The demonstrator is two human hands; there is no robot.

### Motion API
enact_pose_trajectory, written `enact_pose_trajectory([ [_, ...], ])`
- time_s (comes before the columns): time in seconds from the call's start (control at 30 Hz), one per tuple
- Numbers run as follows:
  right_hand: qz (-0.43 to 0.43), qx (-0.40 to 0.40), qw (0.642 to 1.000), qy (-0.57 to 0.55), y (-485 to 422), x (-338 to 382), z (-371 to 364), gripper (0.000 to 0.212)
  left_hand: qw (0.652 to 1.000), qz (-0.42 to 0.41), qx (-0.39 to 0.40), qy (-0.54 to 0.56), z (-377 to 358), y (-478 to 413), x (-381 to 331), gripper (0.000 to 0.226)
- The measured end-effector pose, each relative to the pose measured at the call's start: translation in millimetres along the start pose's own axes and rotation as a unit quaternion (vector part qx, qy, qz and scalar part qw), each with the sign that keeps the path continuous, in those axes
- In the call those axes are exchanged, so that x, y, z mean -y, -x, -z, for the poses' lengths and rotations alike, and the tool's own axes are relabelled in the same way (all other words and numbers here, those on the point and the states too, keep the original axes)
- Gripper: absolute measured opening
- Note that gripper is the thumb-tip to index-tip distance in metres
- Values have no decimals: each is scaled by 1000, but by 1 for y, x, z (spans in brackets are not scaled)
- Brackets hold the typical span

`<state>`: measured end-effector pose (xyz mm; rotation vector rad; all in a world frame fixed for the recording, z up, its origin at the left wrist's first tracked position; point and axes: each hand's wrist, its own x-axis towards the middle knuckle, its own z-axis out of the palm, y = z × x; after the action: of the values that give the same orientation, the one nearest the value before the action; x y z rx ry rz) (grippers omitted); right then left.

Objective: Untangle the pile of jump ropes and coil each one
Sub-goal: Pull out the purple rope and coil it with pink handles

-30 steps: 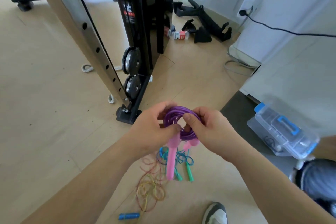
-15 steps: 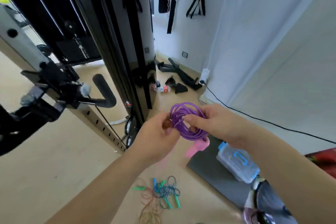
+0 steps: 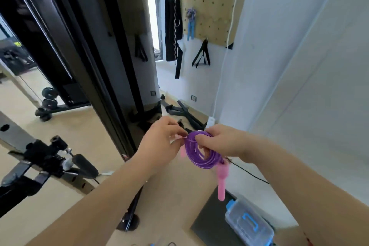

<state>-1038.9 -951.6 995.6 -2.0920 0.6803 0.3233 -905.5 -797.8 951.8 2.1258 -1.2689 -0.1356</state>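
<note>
A purple jump rope (image 3: 201, 154) is wound into a tight coil, held up in front of me at chest height. My right hand (image 3: 223, 142) grips the coil from the right, fingers through its loop. My left hand (image 3: 161, 142) pinches the coil's upper left edge. One pink handle (image 3: 221, 182) hangs down below the coil; the second pink handle (image 3: 182, 153) shows just behind my left fingers. The tangled pile on the floor is almost out of view; only slivers of rope (image 3: 159, 243) show at the bottom edge.
A black gym rack (image 3: 89, 62) stands left, with a padded grip (image 3: 83, 165) sticking out. A clear box with blue latches (image 3: 249, 223) sits on a dark mat (image 3: 211, 221) lower right. A pegboard (image 3: 207, 2) holds straps and another rope. A black cable (image 3: 249, 173) crosses the white wall's base.
The view has swung up from the floor toward the wall and pegboard, so the floor pile dropped out of sight. Both hands kept hold of the purple coil; a pink handle now hangs lower right.
</note>
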Motion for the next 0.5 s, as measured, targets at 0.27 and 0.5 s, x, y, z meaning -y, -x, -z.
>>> enact_pose_trajectory([
  [0.27,-4,3,996,-93,-73,15,86,43,993,41,14,113,3,-105,-15,47],
  [0.5,27,-53,996,-73,-174,25,177,44,988,-26,110,104,6,-258,23,40],
])
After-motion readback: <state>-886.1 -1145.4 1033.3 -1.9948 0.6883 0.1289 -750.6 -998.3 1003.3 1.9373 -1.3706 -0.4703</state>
